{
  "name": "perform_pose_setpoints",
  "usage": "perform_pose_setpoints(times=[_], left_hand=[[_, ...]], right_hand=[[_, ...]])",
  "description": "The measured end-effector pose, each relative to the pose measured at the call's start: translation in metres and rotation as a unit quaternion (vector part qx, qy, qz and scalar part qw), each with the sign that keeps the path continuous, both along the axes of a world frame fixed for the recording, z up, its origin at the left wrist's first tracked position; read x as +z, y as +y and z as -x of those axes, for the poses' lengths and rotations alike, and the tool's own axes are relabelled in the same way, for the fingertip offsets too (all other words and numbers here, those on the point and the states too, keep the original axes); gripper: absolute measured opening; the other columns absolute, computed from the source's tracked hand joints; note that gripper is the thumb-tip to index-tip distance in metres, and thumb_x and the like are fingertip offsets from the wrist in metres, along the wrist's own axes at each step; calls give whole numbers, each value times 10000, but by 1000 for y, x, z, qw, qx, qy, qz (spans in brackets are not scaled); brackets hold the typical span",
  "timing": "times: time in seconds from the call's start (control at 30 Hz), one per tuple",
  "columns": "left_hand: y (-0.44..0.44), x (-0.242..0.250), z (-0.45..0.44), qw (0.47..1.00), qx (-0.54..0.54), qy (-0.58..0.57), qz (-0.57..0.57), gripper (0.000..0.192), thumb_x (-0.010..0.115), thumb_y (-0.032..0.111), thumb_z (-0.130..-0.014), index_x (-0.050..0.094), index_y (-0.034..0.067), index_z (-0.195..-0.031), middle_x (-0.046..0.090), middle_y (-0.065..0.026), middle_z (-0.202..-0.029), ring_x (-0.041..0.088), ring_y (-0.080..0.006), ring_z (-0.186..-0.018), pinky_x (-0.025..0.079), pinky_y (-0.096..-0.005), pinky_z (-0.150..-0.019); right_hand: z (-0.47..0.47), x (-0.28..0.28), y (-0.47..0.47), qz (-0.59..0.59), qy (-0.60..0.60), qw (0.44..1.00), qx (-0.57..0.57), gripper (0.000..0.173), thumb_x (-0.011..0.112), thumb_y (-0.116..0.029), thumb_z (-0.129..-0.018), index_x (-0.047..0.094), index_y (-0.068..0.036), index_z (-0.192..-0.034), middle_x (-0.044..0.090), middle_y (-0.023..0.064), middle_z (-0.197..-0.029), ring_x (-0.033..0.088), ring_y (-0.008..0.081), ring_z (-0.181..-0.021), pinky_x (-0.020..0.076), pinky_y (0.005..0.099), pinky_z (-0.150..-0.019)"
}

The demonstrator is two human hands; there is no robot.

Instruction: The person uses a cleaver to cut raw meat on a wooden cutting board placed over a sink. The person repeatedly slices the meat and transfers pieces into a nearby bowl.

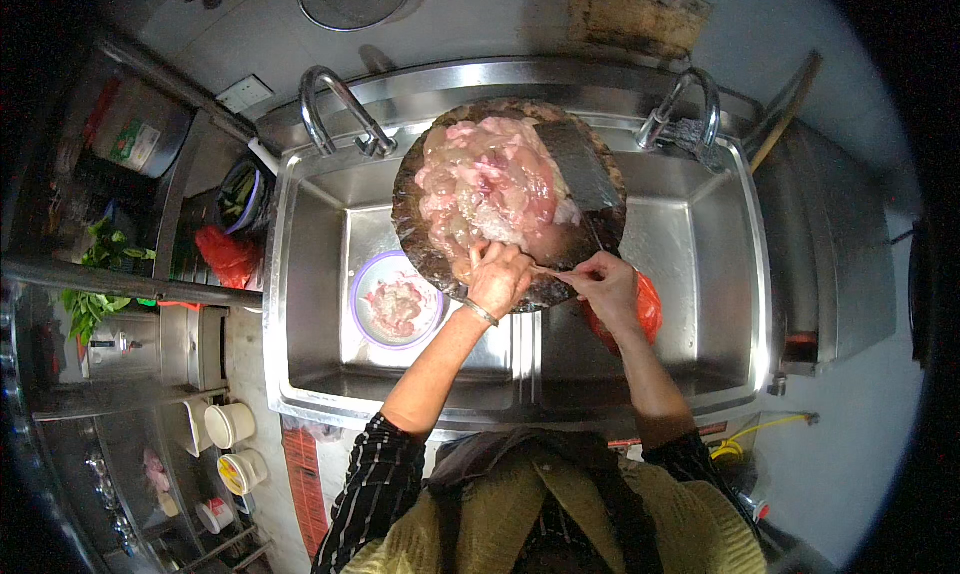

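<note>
A large heap of raw, pale pink meat (487,184) lies on a round, dark chopping block (409,199) set across the double sink. A cleaver with a broad dark blade (577,165) rests on the block, right of the heap. At the block's near edge my left hand (499,278) grips one end of a thin strip of raw meat (549,272). My right hand (606,285) pinches the strip's other end, and the strip is stretched between them. Below left, a purple-rimmed basket (358,315) holds smaller meat pieces (397,308).
Steel sink walls (315,221) surround the block. A left faucet (330,109) and a right faucet (679,109) stand behind. A red plastic bag (649,311) is in the right basin, beside my right forearm. Shelves with tubs (229,424) and leafy greens (94,304) are at the left.
</note>
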State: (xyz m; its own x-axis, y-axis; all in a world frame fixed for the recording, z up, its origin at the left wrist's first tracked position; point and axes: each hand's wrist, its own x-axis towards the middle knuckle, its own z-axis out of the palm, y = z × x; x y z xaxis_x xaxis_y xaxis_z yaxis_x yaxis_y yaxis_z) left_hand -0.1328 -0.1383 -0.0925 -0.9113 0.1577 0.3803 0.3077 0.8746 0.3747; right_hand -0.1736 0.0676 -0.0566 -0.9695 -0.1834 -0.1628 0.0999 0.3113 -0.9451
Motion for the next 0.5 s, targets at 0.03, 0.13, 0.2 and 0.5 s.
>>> perform_pose_setpoints(times=[0.03, 0.13, 0.2, 0.5], left_hand=[[-2, -2, 1, 1000, 6, 0, 3, 114, 652, 165, -803, 664, 116, -905, 570, -53, -848, 546, -249, -913, 317, -445, -950], [-6, -2, 1, 1000, 2, 5, 11, 109, 641, 164, -812, 657, 109, -904, 573, -63, -846, 548, -259, -909, 313, -450, -964], [-4, 0, 1, 1000, 2, 0, 11, 103, 630, 166, -819, 651, 107, -901, 577, -66, -846, 552, -262, -901, 313, -448, -959], [-12, 22, -8, 996, -16, -78, -28, 497, 697, 261, -700, 600, 145, -1173, 593, -76, -982, 549, -272, -996, 309, -446, -970]], right_hand=[[-1, 4, 5, 15, -4, 1000, -9, 204, 819, -130, -719, 657, -9, -737, 668, 63, -714, 605, 90, -609, 490, 249, -515], [2, 19, 29, 36, -34, 999, -10, 161, 788, -69, -741, 648, 10, -757, 663, 62, -740, 606, 101, -626, 490, 243, -507], [-2, 23, 46, 77, -43, 996, -14, 88, 720, 4, -778, 637, 13, -805, 656, 49, -768, 598, 98, -628, 497, 241, -539], [-6, -73, 151, 148, -116, 973, -134, 113, 564, 22, -889, 628, -33, -963, 653, 46, -888, 621, 116, -743, 551, 278, -658]])
